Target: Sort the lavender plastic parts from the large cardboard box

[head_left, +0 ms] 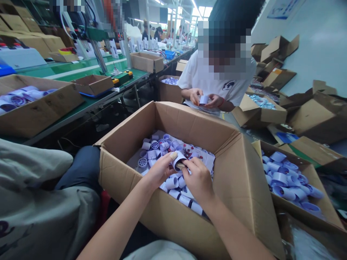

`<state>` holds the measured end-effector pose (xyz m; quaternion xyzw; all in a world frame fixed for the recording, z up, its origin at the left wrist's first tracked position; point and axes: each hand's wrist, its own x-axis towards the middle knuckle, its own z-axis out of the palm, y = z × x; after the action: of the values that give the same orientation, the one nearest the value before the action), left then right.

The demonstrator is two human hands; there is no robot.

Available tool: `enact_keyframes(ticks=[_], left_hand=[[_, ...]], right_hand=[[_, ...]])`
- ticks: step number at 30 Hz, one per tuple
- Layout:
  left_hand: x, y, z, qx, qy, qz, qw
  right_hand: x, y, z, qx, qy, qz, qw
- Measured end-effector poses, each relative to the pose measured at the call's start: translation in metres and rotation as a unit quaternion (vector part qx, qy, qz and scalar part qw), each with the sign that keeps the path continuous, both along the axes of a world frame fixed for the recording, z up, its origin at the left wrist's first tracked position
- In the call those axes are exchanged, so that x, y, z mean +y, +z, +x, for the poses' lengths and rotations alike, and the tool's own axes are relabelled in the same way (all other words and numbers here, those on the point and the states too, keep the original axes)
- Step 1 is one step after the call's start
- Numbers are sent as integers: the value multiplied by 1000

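Observation:
My left hand (164,168) grips a short white plastic cylinder (178,159), its open end tilted toward my right. At that opening my right hand (197,177) has its fingers bent, with fingertips partly inside; a pale covering shows on a finger there. Whether the right fingers pinch a small part is hidden. Both hands are above a large cardboard box (230,180). In it lie many loose white cylinders (171,183), round spoked pieces (142,162) and small red parts (193,151).
Across the box a co-worker (217,83) holds a similar white cylinder (204,99). To the right stands a carton of white cylinders (287,177). A green workbench (89,68) with machines and another filled carton (43,112) runs along the left. A person's sleeve (29,159) is close at left.

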<state>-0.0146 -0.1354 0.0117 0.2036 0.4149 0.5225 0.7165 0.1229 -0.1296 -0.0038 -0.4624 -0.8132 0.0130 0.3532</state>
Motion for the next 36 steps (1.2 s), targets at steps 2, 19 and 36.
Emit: enact_keyframes(ticks=[2, 19, 36], left_hand=[[0, 0, 0, 0, 0, -1, 1000], [1, 1, 0, 14, 16, -4, 1000], [1, 2, 0, 8, 16, -2, 1000]], right_hand=[[0, 1, 0, -5, -8, -1, 1000], [-1, 3, 1, -34, -12, -19, 999], [0, 4, -2, 151, -10, -80, 985]])
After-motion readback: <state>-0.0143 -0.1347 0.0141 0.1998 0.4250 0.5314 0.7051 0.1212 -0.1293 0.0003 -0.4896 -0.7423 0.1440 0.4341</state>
